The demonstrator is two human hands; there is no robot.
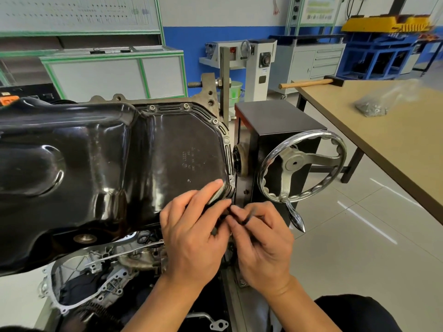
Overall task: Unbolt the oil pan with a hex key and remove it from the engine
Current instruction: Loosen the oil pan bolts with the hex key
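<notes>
Glossy dented oil pan point(96, 164) — slim dark hex key point(249, 218).

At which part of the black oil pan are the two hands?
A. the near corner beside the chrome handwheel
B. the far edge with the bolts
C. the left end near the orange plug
A: the left hand touches the oil pan at that corner, and the right hand pinches the hex key there, next to the handwheel.

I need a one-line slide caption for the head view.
Left hand rests on the oil pan corner; right hand pinches a hex key beside the handwheel.
</notes>
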